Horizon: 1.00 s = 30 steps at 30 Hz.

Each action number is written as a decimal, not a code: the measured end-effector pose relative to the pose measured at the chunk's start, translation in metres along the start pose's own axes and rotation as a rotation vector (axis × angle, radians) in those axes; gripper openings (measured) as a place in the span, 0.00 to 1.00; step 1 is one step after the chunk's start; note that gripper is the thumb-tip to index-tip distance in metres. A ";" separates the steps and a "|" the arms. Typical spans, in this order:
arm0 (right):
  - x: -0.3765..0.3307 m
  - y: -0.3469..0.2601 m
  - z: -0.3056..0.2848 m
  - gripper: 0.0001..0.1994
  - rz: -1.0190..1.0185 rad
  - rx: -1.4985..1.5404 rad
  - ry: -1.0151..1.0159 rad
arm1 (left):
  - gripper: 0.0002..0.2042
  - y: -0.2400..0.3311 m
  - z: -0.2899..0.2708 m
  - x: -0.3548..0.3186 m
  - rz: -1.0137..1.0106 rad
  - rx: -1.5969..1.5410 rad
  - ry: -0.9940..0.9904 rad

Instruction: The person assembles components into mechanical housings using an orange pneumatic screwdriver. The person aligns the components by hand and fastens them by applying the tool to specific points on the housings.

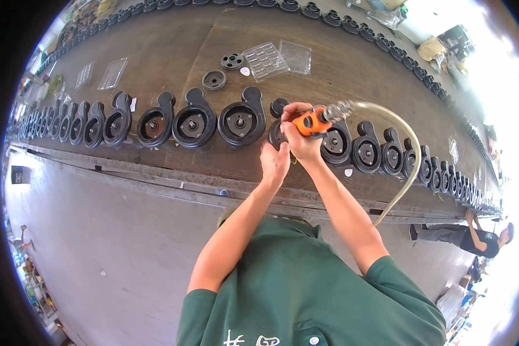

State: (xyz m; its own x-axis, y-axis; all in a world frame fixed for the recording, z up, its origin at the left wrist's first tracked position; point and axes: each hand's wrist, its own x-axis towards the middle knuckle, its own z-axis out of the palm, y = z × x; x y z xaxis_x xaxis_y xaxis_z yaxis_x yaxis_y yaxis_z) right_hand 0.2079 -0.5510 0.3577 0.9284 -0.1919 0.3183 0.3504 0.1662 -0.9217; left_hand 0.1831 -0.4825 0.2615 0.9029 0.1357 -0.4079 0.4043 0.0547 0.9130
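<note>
Left hand (275,163) steadies black housing (278,134); right hand's (299,138) grip wraps orange tool (311,122), axis lying left-right.

Your long brown counter (173,52) carried a curving row of black pump housings (196,122) along its near edge, two loose black discs (214,79) behind them, and clear plastic trays (277,57) farther back.

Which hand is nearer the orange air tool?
Right. The right hand wraps the orange air tool; the left hand sits just below it, at the black housing.
</note>
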 end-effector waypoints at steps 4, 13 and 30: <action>0.003 0.006 0.003 0.10 0.004 -0.021 0.004 | 0.25 -0.021 0.004 0.006 0.033 0.011 0.013; 0.011 -0.016 0.011 0.13 0.075 0.013 0.012 | 0.29 -0.009 0.000 0.001 0.001 0.048 -0.043; -0.004 -0.011 -0.045 0.14 -0.019 0.019 0.058 | 0.27 -0.008 -0.001 0.003 0.007 0.028 -0.057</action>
State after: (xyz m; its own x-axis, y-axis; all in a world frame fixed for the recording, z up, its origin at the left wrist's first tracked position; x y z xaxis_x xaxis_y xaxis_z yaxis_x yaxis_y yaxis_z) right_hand 0.1941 -0.5959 0.3566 0.9129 -0.2509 0.3220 0.3708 0.1799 -0.9111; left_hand 0.1827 -0.4812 0.2529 0.9124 0.0797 -0.4015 0.4008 0.0262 0.9158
